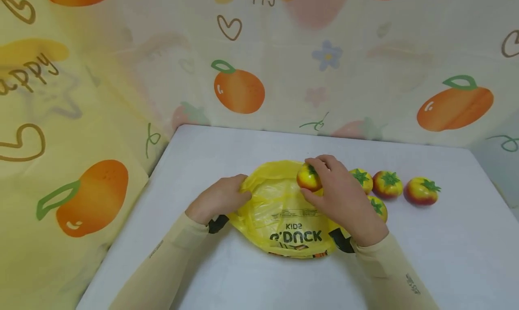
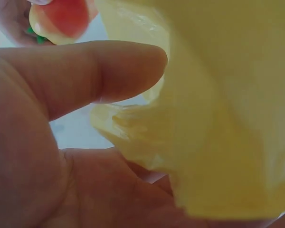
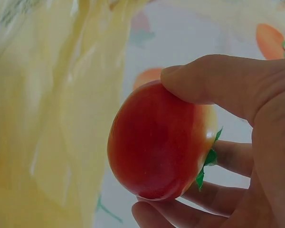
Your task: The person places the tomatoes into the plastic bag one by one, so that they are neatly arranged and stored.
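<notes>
A yellow plastic bag (image 1: 279, 202) with dark print lies on the white table, its mouth spread. The left hand (image 1: 220, 198) grips the bag's left rim; in the left wrist view its thumb (image 2: 118, 71) lies against the yellow film (image 2: 228, 118). The right hand (image 1: 344, 197) holds a red and yellow fruit (image 1: 309, 177) with green leaves over the bag's upper right edge. In the right wrist view, thumb and fingers hold the glossy red fruit (image 3: 156, 142) beside the bag (image 3: 52, 123).
Several similar fruits stand right of the bag: one (image 1: 387, 184) in the middle, one (image 1: 421, 191) farther right, one (image 1: 378, 208) partly behind the right hand. The white table (image 1: 251, 143) ends at a patterned cloth (image 1: 284, 75) behind, with more cloth on the left.
</notes>
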A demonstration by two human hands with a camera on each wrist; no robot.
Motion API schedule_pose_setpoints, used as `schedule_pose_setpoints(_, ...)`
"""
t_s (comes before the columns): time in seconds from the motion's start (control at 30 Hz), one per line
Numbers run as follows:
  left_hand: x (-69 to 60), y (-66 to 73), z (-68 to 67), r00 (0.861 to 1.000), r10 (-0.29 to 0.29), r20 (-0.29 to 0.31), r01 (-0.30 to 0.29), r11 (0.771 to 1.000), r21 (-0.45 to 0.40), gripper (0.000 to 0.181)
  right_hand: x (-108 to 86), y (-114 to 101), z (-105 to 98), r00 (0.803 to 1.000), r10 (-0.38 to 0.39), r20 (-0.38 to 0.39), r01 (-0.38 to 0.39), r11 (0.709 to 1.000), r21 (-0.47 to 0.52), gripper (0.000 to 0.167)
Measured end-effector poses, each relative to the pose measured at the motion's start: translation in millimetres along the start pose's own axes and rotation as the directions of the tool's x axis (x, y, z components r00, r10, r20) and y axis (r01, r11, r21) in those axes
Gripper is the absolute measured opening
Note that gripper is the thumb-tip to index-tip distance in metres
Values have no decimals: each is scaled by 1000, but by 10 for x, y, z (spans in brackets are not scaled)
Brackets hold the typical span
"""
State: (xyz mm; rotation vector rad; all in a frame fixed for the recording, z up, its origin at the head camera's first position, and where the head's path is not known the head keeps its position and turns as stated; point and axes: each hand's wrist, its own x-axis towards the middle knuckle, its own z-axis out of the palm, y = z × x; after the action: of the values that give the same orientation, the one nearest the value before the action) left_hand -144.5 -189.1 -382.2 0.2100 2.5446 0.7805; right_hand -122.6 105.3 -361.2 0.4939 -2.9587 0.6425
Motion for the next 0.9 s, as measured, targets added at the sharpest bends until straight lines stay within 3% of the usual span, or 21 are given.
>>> schedule_pose_setpoints(0.17, 8, 0, 11, 1000, -2, -1, 2, 1000, -1, 35, 91, -126, 151, 999, -23, 42, 24, 1000, -7, 68)
schedule_pose_setpoints(0.5, 31, 54, 33, 1000, -24, -15, 24, 999, 21, 46, 196, -331, 372, 994, -82, 75, 81, 997, 15, 66)
schedule_pose_setpoints(0.9, 52, -1, 35, 999, -2, -51, 4, 998, 55, 48, 278, -490, 622, 983, -99, 154, 99, 995, 4, 63)
